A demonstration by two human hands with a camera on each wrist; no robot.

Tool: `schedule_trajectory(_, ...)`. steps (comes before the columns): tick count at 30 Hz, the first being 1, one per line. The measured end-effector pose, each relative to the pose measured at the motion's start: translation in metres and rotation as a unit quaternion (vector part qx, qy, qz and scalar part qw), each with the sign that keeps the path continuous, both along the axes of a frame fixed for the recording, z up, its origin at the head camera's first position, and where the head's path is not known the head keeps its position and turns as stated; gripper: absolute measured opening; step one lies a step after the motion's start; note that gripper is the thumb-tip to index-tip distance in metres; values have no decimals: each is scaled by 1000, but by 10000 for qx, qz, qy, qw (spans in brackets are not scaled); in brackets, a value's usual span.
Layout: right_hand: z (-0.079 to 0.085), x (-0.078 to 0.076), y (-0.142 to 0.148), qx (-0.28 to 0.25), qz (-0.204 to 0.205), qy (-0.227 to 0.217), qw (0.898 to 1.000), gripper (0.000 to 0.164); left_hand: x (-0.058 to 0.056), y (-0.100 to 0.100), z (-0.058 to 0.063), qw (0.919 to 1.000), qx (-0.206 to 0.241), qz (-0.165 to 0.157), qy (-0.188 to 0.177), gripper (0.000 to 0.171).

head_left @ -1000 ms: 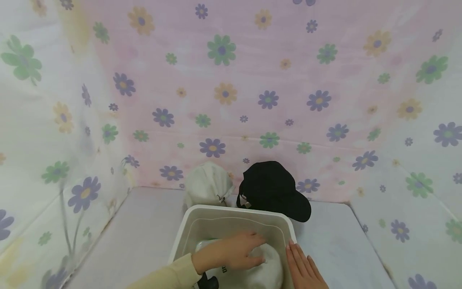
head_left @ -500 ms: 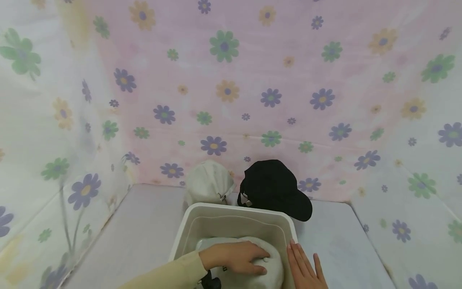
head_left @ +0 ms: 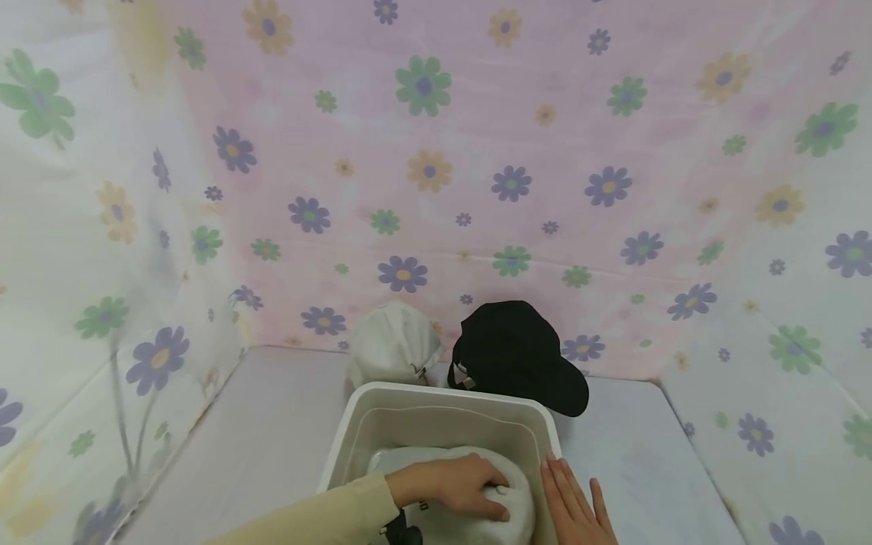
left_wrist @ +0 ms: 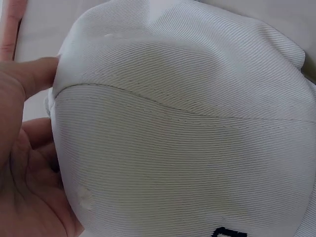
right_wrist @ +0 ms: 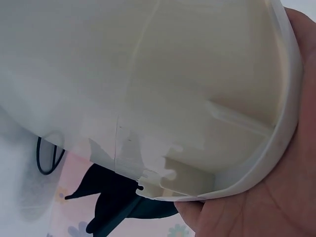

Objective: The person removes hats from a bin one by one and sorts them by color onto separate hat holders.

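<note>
A white cap [head_left: 514,503] with dark lettering lies in a pale plastic bin [head_left: 443,401]. My left hand [head_left: 466,484] pinches the crown of this cap near its top button. The left wrist view shows the ribbed, seamed fabric of the cap [left_wrist: 173,138] close up, with thumb and fingers of the left hand [left_wrist: 29,133] at its edge. My right hand [head_left: 575,503] rests against the bin's right rim, its fingers straight. From the right wrist view, its palm [right_wrist: 266,197] lies along the bin's curved rim [right_wrist: 276,158]. The cap's lower part is hidden.
Behind the bin sit a cream cap [head_left: 391,344] on the left and a black cap [head_left: 514,352] on the right. The white table [head_left: 252,439] meets a flower-print cloth backdrop [head_left: 436,212] on three sides.
My left hand, blurred in motion over the cap at first, has settled down onto its crown. My right hand stays at the rim, its outer finger now spread away.
</note>
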State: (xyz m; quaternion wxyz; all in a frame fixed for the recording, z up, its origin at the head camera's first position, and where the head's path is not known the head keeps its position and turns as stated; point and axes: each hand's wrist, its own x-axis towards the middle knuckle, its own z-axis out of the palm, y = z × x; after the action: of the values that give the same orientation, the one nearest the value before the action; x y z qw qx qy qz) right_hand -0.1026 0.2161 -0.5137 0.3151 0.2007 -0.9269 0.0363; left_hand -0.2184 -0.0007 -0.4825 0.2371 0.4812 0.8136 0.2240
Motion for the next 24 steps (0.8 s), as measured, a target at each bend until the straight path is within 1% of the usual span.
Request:
schedule_trajectory(4, 1, 1, -1, -27, -3, -139, 9999, 110, 1, -2, 3, 9989, 205, 340, -236, 26)
schedule_trajectory(5, 1, 1, -1, -44, 13, -156, 9999, 109, 3, -3, 8, 9978, 286, 472, -363, 22)
schedule_trajectory(7, 2, 0, -1, -57, 43, -171, 9998, 108, 4, -4, 12, 9962, 419, 597, -476, 17)
schedule_trajectory(12, 0, -4, 0, -76, 191, 84, 9998, 98, 6, -8, 17, 9920, 663, 656, -849, 19)
schedule_trajectory(15, 0, -5, 1, -92, 232, 93, 9996, 97, 5, -9, 19, 9894, 748, 743, -999, 19)
schedule_trajectory(20, 1, -4, 2, -148, 233, 2, 9996, 98, 5, -10, 25, 9872, 761, 918, -1055, 14)
schedule_trajectory(23, 1, -4, 1, -223, 241, -3, 9995, 98, 5, -11, 27, 9864, 789, 933, -1096, 12)
schedule_trajectory(24, 1, -4, 1, -251, 250, -5, 9994, 97, 5, -12, 28, 9851, 824, 970, -1161, 12)
